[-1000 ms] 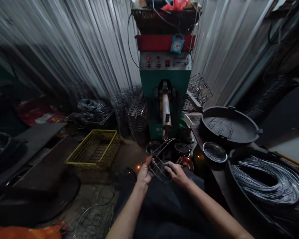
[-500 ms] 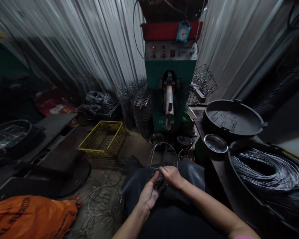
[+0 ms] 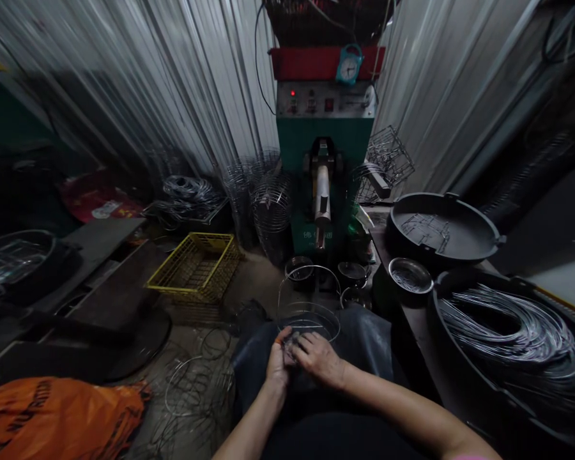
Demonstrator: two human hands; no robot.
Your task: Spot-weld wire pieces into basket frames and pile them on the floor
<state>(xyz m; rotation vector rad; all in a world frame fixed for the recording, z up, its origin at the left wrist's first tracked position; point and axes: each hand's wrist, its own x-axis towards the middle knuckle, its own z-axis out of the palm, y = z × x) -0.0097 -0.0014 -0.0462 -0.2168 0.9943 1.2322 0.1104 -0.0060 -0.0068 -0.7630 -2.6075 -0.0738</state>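
Observation:
A thin wire frame [image 3: 337, 296], made of a round ring and a tall arch, stands out over my lap on the far side of my hands. My left hand [image 3: 276, 365], with orange covering on its thumb, is closed at the frame's near side. Across its palm lie the bent fingers of my right hand [image 3: 320, 359]. What the right fingers pinch there is dark and hidden. Under both hands is a dark apron [image 3: 374, 335].
Ahead stands a green machine [image 3: 294, 134] with a protruding metal arm [image 3: 322, 191]. A yellow wire basket [image 3: 191, 291] is at left, near loose wire rings [image 3: 167, 390] and an orange sack [image 3: 62, 415]. On the right are a black pan [image 3: 474, 223], a small bowl [image 3: 419, 289] and bundled wires [image 3: 517, 326].
The wire frame has tilted, so its ring now shows as a wide oval. My right hand has come down and left, its fingers now over my left palm.

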